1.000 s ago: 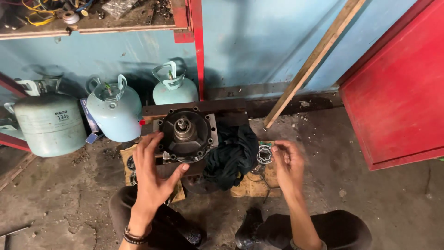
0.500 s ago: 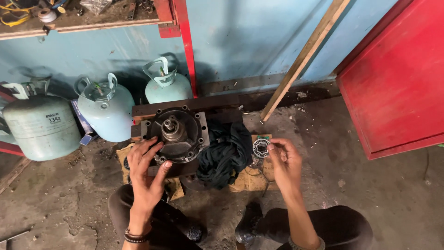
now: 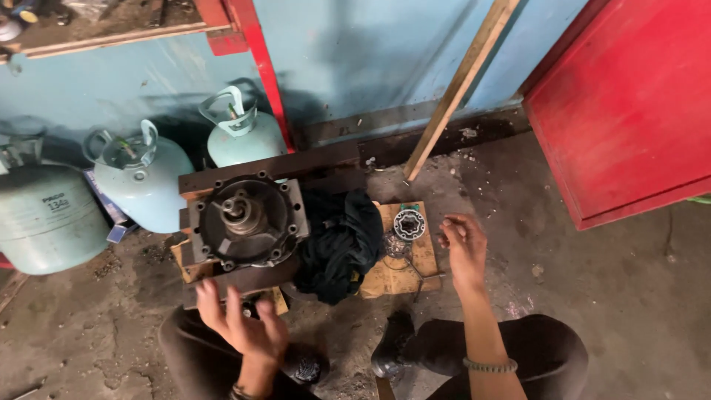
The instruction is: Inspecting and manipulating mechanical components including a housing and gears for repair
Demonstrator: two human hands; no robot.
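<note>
A stained concrete floor [image 3: 607, 296] runs up to a pale blue wall [image 3: 348, 59], with a red cabinet [image 3: 629, 104] on the right and three pale green gas cylinders [image 3: 141, 181] lined up at the left. The person crouches over it, both forearms reaching forward from the knees.

The left hand [image 3: 241, 326] hangs low near the bottom edge of the view, fingers spread and loose, holding nothing; it hovers just short of the near edge of the wooden block under the round metal housing [image 3: 248, 218] (a dark flanged casting with a shaft standing up from its middle).

The right hand [image 3: 463, 248] is raised palm-down with its fingers half curled, empty too, just beside the right edge of the cardboard sheet [image 3: 396, 270]. On that sheet's far corner lies a small round bearing-like part [image 3: 409, 224], apart from the fingers. A black rag [image 3: 341, 244] is bunched between housing and cardboard.
</note>
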